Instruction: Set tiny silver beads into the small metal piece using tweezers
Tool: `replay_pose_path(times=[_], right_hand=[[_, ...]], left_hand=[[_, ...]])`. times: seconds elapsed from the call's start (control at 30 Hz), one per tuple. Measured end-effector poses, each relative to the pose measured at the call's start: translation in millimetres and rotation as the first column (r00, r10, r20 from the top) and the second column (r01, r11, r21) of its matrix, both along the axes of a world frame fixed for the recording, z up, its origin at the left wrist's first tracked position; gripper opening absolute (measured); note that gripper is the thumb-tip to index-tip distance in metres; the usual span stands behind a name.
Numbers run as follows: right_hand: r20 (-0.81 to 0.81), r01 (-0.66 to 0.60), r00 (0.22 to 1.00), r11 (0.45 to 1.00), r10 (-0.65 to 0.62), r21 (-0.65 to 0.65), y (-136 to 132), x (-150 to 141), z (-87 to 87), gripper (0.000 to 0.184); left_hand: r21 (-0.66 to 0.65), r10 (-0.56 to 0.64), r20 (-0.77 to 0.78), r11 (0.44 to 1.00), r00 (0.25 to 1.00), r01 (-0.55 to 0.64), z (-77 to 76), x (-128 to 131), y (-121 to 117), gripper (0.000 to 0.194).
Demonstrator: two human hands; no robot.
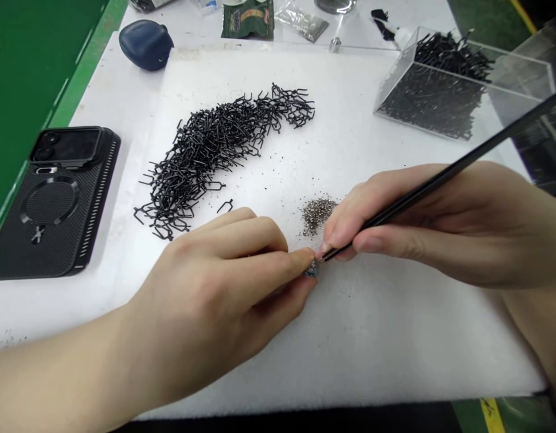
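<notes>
My left hand (219, 288) is closed, its thumb and index finger pinching a small grey, shiny block (310, 269). Most of that piece is hidden behind the fingertips, so its kind does not show. In pen fashion, my right hand (422, 222) grips a slender black pen-like tool (458, 165), whose fine tip meets the block or lies right beside it. Just beyond the fingertips is a small heap of tiny brassy metal bits (317, 213). Farther back spreads a long pile of thin, forked black pieces (219, 138), and one loose forked piece (225, 206) lies near my left knuckles.
A white work mat (377, 337) covers the table. At left lies a black phone (47, 204), with a dark blue rounded object (146, 45) behind it. A clear box (395, 84) of black pieces stands back right. A green packet (248, 19) and clear bag (302, 21) are behind.
</notes>
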State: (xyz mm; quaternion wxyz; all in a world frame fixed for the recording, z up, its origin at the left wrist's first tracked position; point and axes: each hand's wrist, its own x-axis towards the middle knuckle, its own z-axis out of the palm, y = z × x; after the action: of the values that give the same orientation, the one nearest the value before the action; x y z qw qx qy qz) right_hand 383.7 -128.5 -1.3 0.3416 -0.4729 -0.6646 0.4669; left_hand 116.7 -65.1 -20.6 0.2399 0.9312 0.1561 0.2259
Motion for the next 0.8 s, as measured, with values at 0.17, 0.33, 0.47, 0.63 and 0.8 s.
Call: replay_pose_path(times=[0.17, 0.33, 0.47, 0.63, 0.8], right_hand=[[-0.01, 0.013, 1.0, 1.0, -0.013, -0.003, -0.2, 0.0, -1.4, 0.005], [0.008, 0.009, 1.0, 1.0, -0.009, 0.009, -1.1, 0.6, -2.0, 0.004], [0.026, -0.007, 1.0, 0.999, 0.007, 0.034, -0.3, -0.1, -1.1, 0.003], [0.038, -0.009, 0.999, 0.999, 0.008, 0.035, -0.4, -0.2, 0.1, 0.004], [0.025, -0.014, 1.0, 0.999, 0.013, 0.048, 0.1, -0.3, -2.2, 0.004]], left_hand=[[-0.02, 0.013, 0.017, 1.0, 1.0, -0.012, 1.1, -1.0, 0.3, 0.013], [-0.034, 0.018, -0.012, 0.999, 1.0, -0.018, 3.0, 2.5, 0.6, 0.014], [-0.017, 0.007, -0.03, 1.0, 1.0, -0.007, 1.7, 5.1, 1.4, 0.014], [-0.013, -0.015, -0.011, 1.0, 1.0, 0.014, 3.0, 1.0, 0.5, 0.013], [-0.003, -0.015, 0.026, 1.0, 1.0, 0.015, 3.2, 1.6, 0.8, 0.013]])
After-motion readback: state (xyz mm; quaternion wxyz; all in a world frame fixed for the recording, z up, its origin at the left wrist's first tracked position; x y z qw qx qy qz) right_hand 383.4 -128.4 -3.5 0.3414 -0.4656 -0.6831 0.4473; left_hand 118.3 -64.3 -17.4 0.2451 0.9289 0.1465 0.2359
